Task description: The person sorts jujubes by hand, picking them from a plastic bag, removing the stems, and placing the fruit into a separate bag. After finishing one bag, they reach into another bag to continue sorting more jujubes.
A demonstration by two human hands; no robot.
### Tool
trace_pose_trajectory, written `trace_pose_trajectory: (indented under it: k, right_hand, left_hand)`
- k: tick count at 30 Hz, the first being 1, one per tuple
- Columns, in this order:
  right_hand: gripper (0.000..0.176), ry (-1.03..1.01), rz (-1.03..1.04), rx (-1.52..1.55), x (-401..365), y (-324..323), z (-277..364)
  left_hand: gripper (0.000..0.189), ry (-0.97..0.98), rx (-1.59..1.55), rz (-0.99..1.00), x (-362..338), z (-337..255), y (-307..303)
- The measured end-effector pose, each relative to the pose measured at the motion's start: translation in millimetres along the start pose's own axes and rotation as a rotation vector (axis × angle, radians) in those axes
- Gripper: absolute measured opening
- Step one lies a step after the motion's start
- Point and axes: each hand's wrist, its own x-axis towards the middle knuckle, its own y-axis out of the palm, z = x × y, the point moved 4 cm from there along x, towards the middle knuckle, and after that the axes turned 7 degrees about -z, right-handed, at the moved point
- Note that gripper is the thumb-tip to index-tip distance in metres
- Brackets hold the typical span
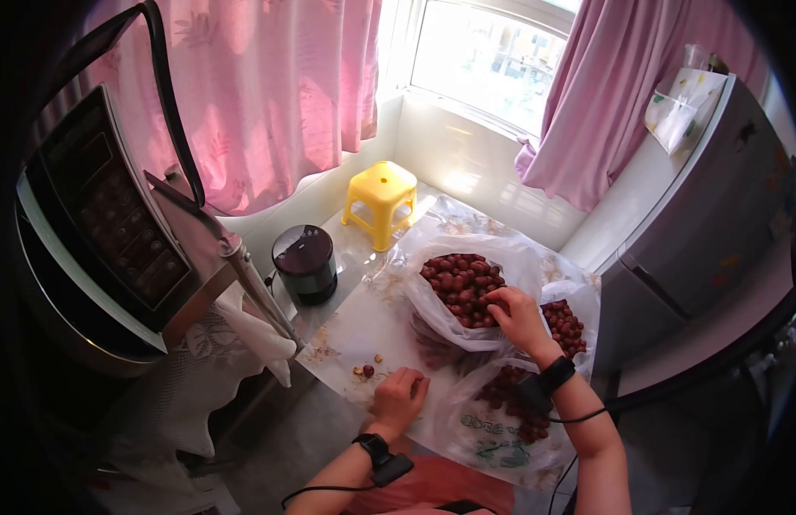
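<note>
Red dates (pixel 461 287) fill a white plastic bag (pixel 522 257) standing open on the table. My right hand (pixel 520 319) is at this bag's right side, its thumb and fingers pinched together on a date among the others. My left hand (pixel 398 399) hovers at or rests on the table's near edge, loosely bent, with nothing visible in it. Just left of its fingers lies a single dark date (pixel 368 371) beside small yellowish bits (pixel 378 358). More dates (pixel 564 328) sit in a bag to the right, and another bag (pixel 488 438) with green print lies nearest me, also holding dates.
A yellow stool (pixel 382 202) stands at the back, by the wall. A dark round appliance (pixel 304 263) is left of the table (pixel 342 343). On the right is a grey fridge (pixel 698 223); at left, a large appliance with a button panel (pixel 115 215). Cables run from both wristbands.
</note>
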Motion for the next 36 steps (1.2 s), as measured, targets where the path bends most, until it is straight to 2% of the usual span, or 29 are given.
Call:
trace_pose_trajectory:
  k: [6,8,9,12,13,15,16,17,19,21,23,24,27,36]
  right_hand:
    - [0.017,-0.149,-0.04,-0.105,2,-3,-11]
    - [0.018,-0.023,0.031,-0.004,2,-6,8]
    - [0.018,-0.026,0.031,-0.003,4,-2,9]
    - [0.029,-0.308,-0.016,0.05,11,10,20]
    - [0.029,-0.31,-0.017,0.051,14,14,24]
    - [0.032,-0.436,0.027,-0.057,16,22,34]
    - [0.033,-0.318,0.099,-0.043,18,29,27]
    - [0.033,-0.322,0.099,-0.038,18,29,27]
    - [0.033,-0.163,0.094,-0.03,22,26,23]
    - [0.029,-0.197,0.043,0.011,20,24,22]
    - [0.025,-0.055,0.09,0.271,10,15,30]
    - [0.021,-0.097,0.063,0.296,4,10,36]
    - [0.02,-0.053,0.068,0.403,-11,0,45]
    - [0.015,-0.084,-0.011,0.311,-47,-26,49]
  left_hand:
    - [0.01,0.011,0.005,-0.005,0,0,-1]
    - [0.011,0.017,0.009,-0.013,0,0,-1]
    - [0.011,0.021,0.013,-0.013,0,0,0]
    - [0.011,0.025,0.019,-0.013,0,0,0]
    - [0.011,0.025,0.021,-0.014,-1,0,0]
    - [0.011,0.029,0.019,-0.021,-1,0,1]
    - [0.011,0.03,0.015,-0.026,-1,0,0]
    - [0.011,0.031,0.02,-0.029,-1,0,0]
    - [0.011,-0.028,0.015,0.003,-1,0,0]
    - [0.01,-0.02,0.02,-0.008,-1,0,0]
    - [0.01,-0.015,0.016,-0.014,-1,-1,2]
    - [0.01,-0.026,0.012,-0.007,-1,0,1]
    - [0.009,-0.029,0.008,-0.005,-3,1,2]
    - [0.01,-0.008,0.024,-0.019,-3,2,2]
